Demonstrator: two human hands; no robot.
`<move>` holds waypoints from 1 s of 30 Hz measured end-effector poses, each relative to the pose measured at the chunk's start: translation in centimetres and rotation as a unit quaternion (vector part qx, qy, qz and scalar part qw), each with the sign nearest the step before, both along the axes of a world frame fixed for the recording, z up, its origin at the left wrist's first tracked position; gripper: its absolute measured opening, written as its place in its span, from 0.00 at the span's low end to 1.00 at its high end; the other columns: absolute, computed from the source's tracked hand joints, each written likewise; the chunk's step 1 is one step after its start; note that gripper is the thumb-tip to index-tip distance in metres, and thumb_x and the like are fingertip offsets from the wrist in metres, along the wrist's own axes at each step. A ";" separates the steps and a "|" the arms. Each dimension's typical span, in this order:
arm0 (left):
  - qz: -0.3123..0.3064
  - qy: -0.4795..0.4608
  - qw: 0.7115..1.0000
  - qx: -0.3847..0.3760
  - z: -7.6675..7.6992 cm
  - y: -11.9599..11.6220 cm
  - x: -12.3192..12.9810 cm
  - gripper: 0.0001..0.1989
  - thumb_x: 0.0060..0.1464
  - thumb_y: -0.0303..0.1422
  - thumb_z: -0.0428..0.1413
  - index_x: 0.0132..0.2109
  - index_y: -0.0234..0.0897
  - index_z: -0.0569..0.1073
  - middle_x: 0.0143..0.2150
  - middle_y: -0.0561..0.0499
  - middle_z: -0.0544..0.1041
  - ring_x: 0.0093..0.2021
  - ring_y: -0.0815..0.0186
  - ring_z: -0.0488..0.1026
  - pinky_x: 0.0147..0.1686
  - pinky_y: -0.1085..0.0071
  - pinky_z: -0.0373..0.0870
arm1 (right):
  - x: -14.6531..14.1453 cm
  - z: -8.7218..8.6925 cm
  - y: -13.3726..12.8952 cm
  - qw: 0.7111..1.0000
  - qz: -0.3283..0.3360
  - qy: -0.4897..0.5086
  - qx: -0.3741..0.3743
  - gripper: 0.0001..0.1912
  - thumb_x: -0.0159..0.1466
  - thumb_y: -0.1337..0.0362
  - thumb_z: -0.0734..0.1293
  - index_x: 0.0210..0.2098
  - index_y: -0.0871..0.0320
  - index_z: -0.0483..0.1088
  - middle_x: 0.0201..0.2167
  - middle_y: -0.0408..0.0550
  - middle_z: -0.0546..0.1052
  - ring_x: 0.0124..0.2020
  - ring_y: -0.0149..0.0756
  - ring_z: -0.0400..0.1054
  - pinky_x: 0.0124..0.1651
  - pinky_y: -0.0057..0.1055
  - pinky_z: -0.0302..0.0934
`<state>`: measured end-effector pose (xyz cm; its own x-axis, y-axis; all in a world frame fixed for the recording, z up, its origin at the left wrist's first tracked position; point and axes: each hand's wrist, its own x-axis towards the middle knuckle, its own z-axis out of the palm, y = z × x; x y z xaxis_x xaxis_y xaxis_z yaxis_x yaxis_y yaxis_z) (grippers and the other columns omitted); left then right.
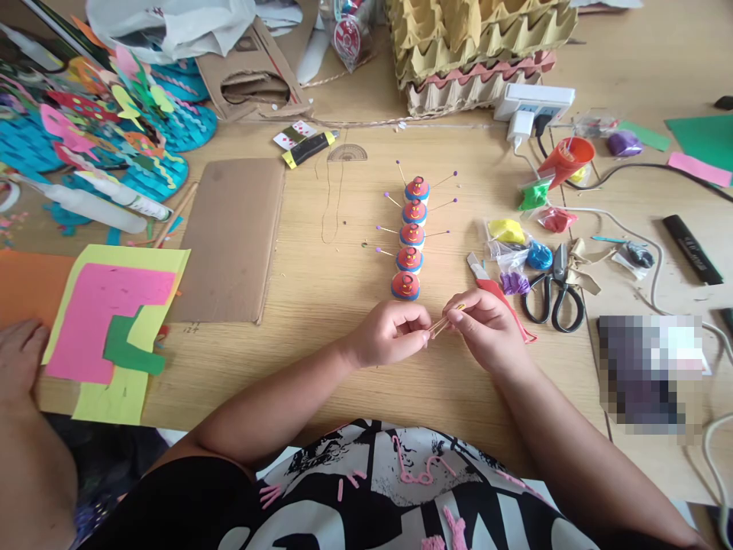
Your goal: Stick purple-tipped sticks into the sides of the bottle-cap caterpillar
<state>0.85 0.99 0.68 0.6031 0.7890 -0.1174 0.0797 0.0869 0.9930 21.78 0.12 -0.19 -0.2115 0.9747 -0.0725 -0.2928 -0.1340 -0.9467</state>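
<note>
Thin wooden sticks (440, 328) are pinched between my two hands, near the table's front edge. My left hand (395, 333) has its fingertips closed on their left ends. My right hand (484, 328) grips the other ends, where a small yellow bit shows at the fingertips. Just beyond my hands stands a column of several red clay faces (411, 235) on blue and white bases. Sticks with purple tips (448, 232) jut out from the sides of most of them; the nearest face (405, 286) shows none.
Black scissors (555, 294), a red-handled knife (478, 267) and bagged clay (505, 231) lie to the right. Cardboard (229, 241) and coloured paper (123, 321) lie left, beside another person's hand (21, 359). Egg trays (475, 46) and a power strip (535, 101) are behind.
</note>
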 end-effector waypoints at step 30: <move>-0.002 0.001 1.000 -0.009 0.5 0.2 0.0 0.08 0.58 0.32 0.57 0.32 0.35 0.70 0.26 0.55 0.70 0.24 0.74 0.63 0.25 0.76 0.59 | -0.1 -0.3 -0.2 1.000 -0.002 -0.008 0.015 0.08 0.62 0.60 0.77 0.34 0.53 0.75 0.32 0.42 0.78 0.30 0.30 0.71 0.36 0.30 0.68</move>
<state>0.87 1.16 1.14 0.6061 0.7841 -0.1337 0.0824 0.1053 0.9910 21.71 -0.09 -0.45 -0.2072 0.9772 -0.0465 -0.2776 -0.1043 -0.9550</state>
